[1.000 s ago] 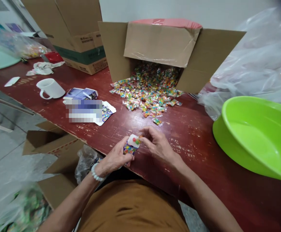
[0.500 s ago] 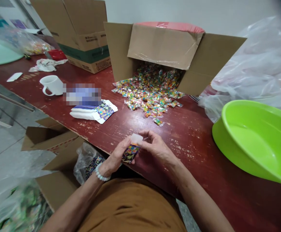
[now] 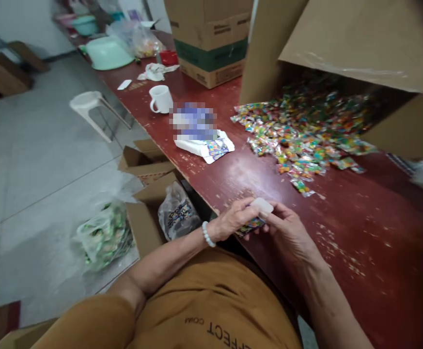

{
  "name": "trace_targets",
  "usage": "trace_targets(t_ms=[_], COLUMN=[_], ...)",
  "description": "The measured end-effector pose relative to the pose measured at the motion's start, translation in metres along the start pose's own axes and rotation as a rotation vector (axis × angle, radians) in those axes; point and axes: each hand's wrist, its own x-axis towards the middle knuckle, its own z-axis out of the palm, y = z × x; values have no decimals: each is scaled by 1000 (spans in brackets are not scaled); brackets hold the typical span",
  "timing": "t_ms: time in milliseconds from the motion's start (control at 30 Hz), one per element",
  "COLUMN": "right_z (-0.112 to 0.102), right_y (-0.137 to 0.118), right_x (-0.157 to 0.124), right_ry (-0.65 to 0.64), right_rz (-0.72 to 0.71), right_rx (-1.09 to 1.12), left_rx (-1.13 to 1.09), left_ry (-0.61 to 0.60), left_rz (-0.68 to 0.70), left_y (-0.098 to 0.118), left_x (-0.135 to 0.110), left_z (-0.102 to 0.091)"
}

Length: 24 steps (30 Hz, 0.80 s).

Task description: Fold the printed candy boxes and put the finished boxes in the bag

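Note:
Both hands meet at the near edge of a dark red table (image 3: 345, 218). My left hand (image 3: 231, 220) wraps round a small colourful printed box (image 3: 253, 224), gripping its lower part. My right hand (image 3: 289, 232) pinches the box's white top flap (image 3: 262, 205). Beyond them a heap of small colourful candy packets (image 3: 298, 140) spills out of a big cardboard box (image 3: 342, 63) lying on its side.
A stack of flat printed boxes (image 3: 206, 143) and a white mug (image 3: 161, 98) lie to the left on the table, with another carton (image 3: 211, 39) and a pale green basin (image 3: 105, 52) farther back. On the floor stand open cartons (image 3: 146, 162), plastic bags (image 3: 104, 235) and a white stool (image 3: 87, 104).
The view has swung left, so the green basin at the right has nearly left the frame. The candy packet seen at the box's mouth is gone and the white flap is now folded over.

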Motion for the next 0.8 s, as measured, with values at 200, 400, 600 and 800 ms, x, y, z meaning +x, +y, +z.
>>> trace_targets(t_ms=[200,400,600,800], right_z=[1,7,8,9], right_y=[3,-5,-6,2], right_x=[-3,-3,6,5], right_ry=[118,77,184,240], right_rz=[-614,-265,-107,-102], right_rx=[-664,-489,-276,-255], left_rx=[-160,-79,148,258], left_ry=[12,70,80,103], left_rz=[-152,-141,-101,-125], left_y=[1,3,9,20], left_x=[2,1,-2,-5], left_z=[-7,-6,-2,-7])
